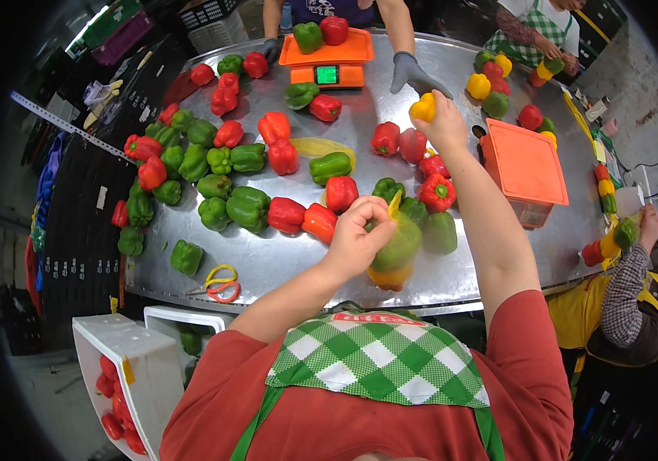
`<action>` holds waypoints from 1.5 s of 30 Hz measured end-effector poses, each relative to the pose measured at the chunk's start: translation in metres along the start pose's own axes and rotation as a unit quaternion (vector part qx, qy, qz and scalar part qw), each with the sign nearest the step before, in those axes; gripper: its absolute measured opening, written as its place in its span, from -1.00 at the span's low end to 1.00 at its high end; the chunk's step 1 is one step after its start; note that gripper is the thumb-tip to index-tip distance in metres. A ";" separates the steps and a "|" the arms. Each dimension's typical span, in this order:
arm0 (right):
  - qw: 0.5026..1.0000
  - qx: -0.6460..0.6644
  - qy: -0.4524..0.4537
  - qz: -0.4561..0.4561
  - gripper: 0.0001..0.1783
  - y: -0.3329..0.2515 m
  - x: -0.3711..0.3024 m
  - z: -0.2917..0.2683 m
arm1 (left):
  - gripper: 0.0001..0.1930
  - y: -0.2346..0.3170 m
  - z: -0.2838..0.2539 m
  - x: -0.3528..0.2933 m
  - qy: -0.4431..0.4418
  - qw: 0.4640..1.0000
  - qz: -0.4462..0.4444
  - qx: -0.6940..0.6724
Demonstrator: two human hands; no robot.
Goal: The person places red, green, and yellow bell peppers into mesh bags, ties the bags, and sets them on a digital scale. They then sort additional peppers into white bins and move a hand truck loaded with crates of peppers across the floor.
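Note:
My left hand [360,234] is closed on the gathered top of a yellow net bag [400,244]. Inside the bag a green bell pepper sits above a yellow one. My right arm reaches forward, and my right hand [447,129] grips a yellow bell pepper [423,108]. A co-worker's gloved hand [413,73] is just beyond it. Red bell peppers [436,192] and a dark green pepper [440,233] lie on the metal table close to the bag. Another yellow net [310,146] lies flat near a green pepper [330,168].
An orange scale [327,74] carries two peppers at the far side. Several red and green peppers [248,207] spread leftward, with scissors [221,284] near the front edge. An orange lidded box [525,165] stands right. White foam boxes [114,338] are below left. Other people work around the table.

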State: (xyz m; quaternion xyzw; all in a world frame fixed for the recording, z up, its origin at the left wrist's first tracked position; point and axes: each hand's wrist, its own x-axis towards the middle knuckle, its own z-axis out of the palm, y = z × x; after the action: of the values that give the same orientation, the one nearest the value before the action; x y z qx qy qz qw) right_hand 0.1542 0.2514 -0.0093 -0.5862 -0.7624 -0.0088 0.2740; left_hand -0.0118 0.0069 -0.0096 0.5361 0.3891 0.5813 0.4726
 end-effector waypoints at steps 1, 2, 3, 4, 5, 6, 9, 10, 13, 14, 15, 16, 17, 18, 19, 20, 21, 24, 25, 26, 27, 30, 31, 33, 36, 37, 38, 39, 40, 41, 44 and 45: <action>1.000 0.000 -0.005 0.006 -0.15 0.002 0.000 0.001 | -0.89 -0.001 -0.001 0.001 -0.002 1.000 0.003 -0.002; 1.000 0.000 -0.010 0.013 -0.15 0.004 -0.001 0.001 | -0.89 -0.002 0.000 0.002 0.000 1.000 0.005 0.001; 1.000 0.000 -0.016 0.019 -0.14 0.006 -0.002 0.002 | -0.90 -0.003 0.000 0.003 0.002 1.000 0.007 0.004; 0.999 0.011 -0.019 0.029 -0.13 0.010 -0.003 0.004 | -0.90 -0.003 0.001 0.003 0.004 1.000 0.008 0.007; 0.999 0.021 -0.023 0.040 -0.12 0.016 -0.005 0.005 | -0.90 -0.003 0.002 0.004 0.008 1.000 0.012 0.012; 0.998 0.032 -0.027 0.050 -0.11 0.020 -0.006 0.006 | -0.91 -0.003 0.003 0.004 0.014 1.000 0.015 0.018; 0.992 0.040 -0.041 0.111 -0.09 0.034 -0.016 0.004 | -0.92 -0.001 0.003 0.004 0.012 0.999 0.016 0.032; 0.993 0.043 -0.030 0.109 -0.10 0.041 -0.019 0.007 | -0.92 0.000 0.002 0.003 0.009 0.999 0.014 0.037; 0.991 0.052 -0.028 0.119 -0.11 0.047 -0.025 0.009 | -0.89 0.004 0.001 0.001 0.009 1.000 -0.005 0.014; 0.991 0.055 -0.027 0.116 -0.12 0.047 -0.025 0.011 | -0.88 0.004 0.000 0.001 -0.001 1.000 -0.006 0.022; 0.991 0.057 -0.025 0.114 -0.13 0.048 -0.026 0.013 | -0.87 0.004 -0.001 0.001 -0.012 1.000 -0.007 0.028; 0.992 0.059 -0.023 0.113 -0.14 0.050 -0.028 0.015 | -0.86 0.003 -0.001 0.002 -0.024 0.999 -0.007 0.034; 0.995 0.045 -0.002 0.089 -0.17 0.053 -0.029 0.017 | -0.87 0.004 -0.001 0.002 -0.025 0.999 -0.015 0.032; 0.997 0.031 0.019 0.065 -0.20 0.053 -0.029 0.017 | -0.87 0.005 0.000 0.003 -0.025 0.999 -0.023 0.031; 0.998 0.017 0.041 0.040 -0.23 0.053 -0.030 0.017 | -0.88 0.005 0.000 0.003 -0.026 0.999 -0.030 0.030; 0.997 0.020 0.077 0.006 -0.28 0.055 -0.030 0.015 | -0.88 0.005 0.002 0.004 -0.026 0.999 -0.019 0.031; 0.993 0.025 0.110 -0.031 -0.33 0.042 -0.029 0.006 | -0.89 0.004 0.002 0.005 -0.022 0.999 -0.009 0.034; 0.971 0.211 0.021 -0.106 -0.74 -0.029 -0.041 -0.049 | -0.90 0.003 0.000 0.006 -0.003 0.999 0.009 0.043; 0.944 0.300 -0.090 -0.106 -0.85 -0.051 -0.057 -0.073 | -0.91 0.002 -0.001 0.005 0.002 0.999 0.012 0.045; 0.926 0.306 -0.104 -0.193 -0.90 -0.061 -0.074 -0.094 | -0.91 0.002 0.001 0.006 0.006 0.999 0.008 0.035; 0.898 0.316 -0.120 -0.283 -0.93 -0.071 -0.089 -0.108 | -0.92 0.002 0.000 0.006 0.016 0.999 0.002 0.030; 0.920 0.219 -0.117 -0.304 -0.88 -0.083 -0.123 -0.138 | -0.92 0.004 0.002 0.008 0.015 0.999 0.003 0.035; 0.929 0.188 -0.110 -0.300 -0.88 -0.079 -0.129 -0.137 | -0.92 0.004 0.004 0.008 0.009 0.999 0.005 0.041; 0.937 0.165 -0.101 -0.290 -0.86 -0.077 -0.136 -0.139 | -0.92 0.005 0.007 0.008 0.006 0.999 0.005 0.043; 0.948 0.119 -0.065 -0.289 -0.88 -0.078 -0.142 -0.143 | -0.94 0.009 0.009 0.007 -0.009 0.999 -0.005 0.038; 0.949 0.114 -0.055 -0.288 -0.88 -0.077 -0.143 -0.142 | -0.95 0.010 0.010 0.007 -0.015 0.999 -0.010 0.034; 0.950 0.110 -0.044 -0.287 -0.88 -0.076 -0.145 -0.140 | -0.94 0.010 0.011 0.007 -0.018 0.999 -0.001 0.045; 0.952 0.104 -0.034 -0.287 -0.87 -0.075 -0.147 -0.138 | -0.93 0.009 0.011 0.007 -0.021 0.998 0.010 0.055; 0.952 0.100 -0.038 -0.287 -0.87 -0.074 -0.147 -0.138 | -0.92 0.009 0.012 0.007 -0.024 0.997 0.021 0.065; 0.953 0.095 -0.042 -0.286 -0.86 -0.072 -0.148 -0.139 | -0.92 0.010 0.014 0.006 -0.020 0.997 0.026 0.074; 0.957 0.091 -0.040 -0.273 -0.85 -0.065 -0.149 -0.138 | -0.90 0.013 0.019 0.004 -0.007 0.994 0.035 0.103; 0.959 0.090 -0.036 -0.267 -0.85 -0.063 -0.149 -0.138 | -0.90 0.015 0.020 0.003 -0.005 0.993 0.038 0.111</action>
State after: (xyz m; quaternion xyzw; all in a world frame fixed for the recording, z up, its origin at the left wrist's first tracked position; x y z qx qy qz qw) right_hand 0.1780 0.0527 0.0640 -0.3340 -0.8983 0.0084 0.2853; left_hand 0.0065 0.0048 0.0077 0.6026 0.4286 0.5490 0.3897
